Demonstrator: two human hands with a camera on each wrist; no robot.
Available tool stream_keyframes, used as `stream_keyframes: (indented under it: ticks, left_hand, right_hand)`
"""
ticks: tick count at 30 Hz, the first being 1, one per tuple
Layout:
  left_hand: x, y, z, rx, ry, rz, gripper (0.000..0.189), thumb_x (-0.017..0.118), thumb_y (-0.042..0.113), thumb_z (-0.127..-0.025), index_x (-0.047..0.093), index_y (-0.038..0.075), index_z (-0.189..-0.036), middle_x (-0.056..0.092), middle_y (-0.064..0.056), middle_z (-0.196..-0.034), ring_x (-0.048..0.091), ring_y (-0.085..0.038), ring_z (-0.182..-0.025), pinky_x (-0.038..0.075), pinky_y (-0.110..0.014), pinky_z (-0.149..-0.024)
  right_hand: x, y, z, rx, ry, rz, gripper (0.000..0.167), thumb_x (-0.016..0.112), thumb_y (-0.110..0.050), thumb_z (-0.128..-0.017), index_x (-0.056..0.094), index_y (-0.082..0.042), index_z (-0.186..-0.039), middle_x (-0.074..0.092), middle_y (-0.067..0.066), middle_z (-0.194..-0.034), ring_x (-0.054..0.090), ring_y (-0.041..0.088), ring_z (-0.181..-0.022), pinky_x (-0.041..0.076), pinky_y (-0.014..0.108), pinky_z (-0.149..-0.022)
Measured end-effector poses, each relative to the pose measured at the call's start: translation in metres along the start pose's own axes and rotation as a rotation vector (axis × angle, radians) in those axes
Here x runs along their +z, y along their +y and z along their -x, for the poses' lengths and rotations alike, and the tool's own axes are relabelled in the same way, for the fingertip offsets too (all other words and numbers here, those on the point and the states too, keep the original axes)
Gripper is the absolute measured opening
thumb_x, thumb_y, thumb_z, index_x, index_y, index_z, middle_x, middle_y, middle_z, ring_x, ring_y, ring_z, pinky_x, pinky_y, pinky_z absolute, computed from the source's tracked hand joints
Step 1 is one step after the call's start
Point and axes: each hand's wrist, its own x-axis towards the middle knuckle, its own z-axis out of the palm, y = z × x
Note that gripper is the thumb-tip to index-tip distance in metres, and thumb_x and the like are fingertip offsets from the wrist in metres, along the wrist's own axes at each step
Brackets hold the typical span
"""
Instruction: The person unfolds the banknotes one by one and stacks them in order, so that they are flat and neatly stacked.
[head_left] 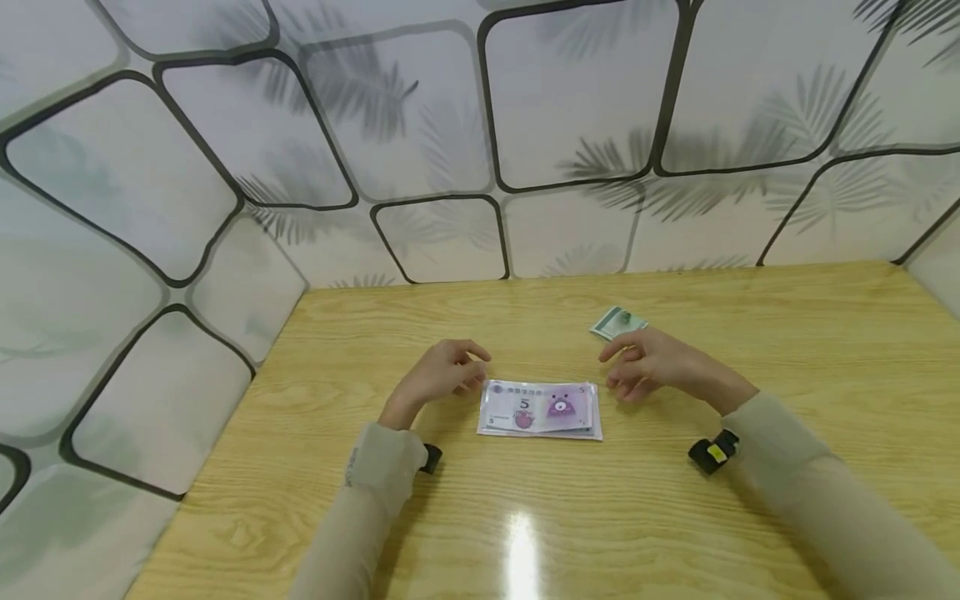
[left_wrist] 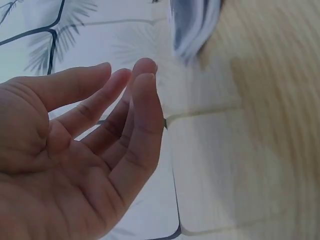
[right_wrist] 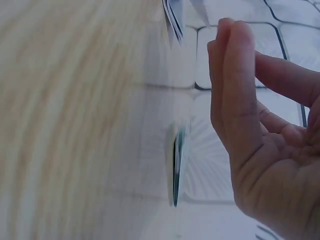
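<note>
A small stack of purple play-money notes [head_left: 538, 408], the top one marked 5, lies flat on the wooden table. Just off the stack's left end is my left hand [head_left: 448, 371], its fingers loosely bent and holding nothing. My right hand [head_left: 647, 365] hovers past the right end, also with relaxed fingers and nothing in them. Behind the right hand lies a green note [head_left: 617, 322], partly covered by that hand in the head view. In the left wrist view the stack [left_wrist: 194, 25] shows edge-on, apart from the fingers. The right wrist view shows the green note [right_wrist: 177, 165] edge-on.
The light wooden table [head_left: 360, 533] meets a patterned wall [head_left: 570, 233] at its back edge. Another wall panel [head_left: 112, 333] runs along the left side. Both wrists wear small dark camera straps [head_left: 712, 452].
</note>
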Motion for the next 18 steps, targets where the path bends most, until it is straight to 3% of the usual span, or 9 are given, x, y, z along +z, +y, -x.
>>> stream_keyframes:
  ticks: [6, 12, 18]
  left_hand:
    - [0.004, 0.013, -0.013, 0.071, -0.004, 0.048, 0.029, 0.053, 0.008, -0.106, 0.062, -0.009, -0.127, 0.068, -0.022, -0.103, 0.071, -0.034, -0.09, 0.062, -0.038, -0.077]
    - [0.009, 0.021, -0.022, 0.067, -0.017, 0.127, 0.032, 0.051, 0.013, -0.108, 0.06, -0.01, -0.129, 0.065, -0.027, -0.114, 0.068, -0.039, -0.1, 0.061, -0.039, -0.083]
    - [0.014, 0.027, -0.033, 0.063, -0.031, 0.179, 0.035, 0.05, 0.015, -0.109, 0.058, -0.009, -0.133, 0.064, -0.028, -0.12, 0.065, -0.041, -0.106, 0.059, -0.044, -0.089]
  right_hand:
    - [-0.02, 0.002, 0.007, 0.003, 0.089, 0.017, 0.045, 0.06, -0.005, -0.101, 0.044, 0.019, -0.135, 0.069, 0.019, -0.106, 0.07, 0.024, -0.086, 0.062, 0.039, -0.078]
    - [-0.035, 0.006, 0.013, -0.017, 0.158, 0.037, 0.045, 0.062, -0.008, -0.101, 0.046, 0.018, -0.133, 0.059, 0.024, -0.122, 0.064, 0.025, -0.103, 0.058, 0.041, -0.091]
    - [-0.047, 0.011, 0.016, -0.02, 0.186, 0.084, 0.044, 0.061, -0.009, -0.102, 0.046, 0.017, -0.133, 0.054, 0.025, -0.129, 0.062, 0.019, -0.103, 0.058, 0.039, -0.09]
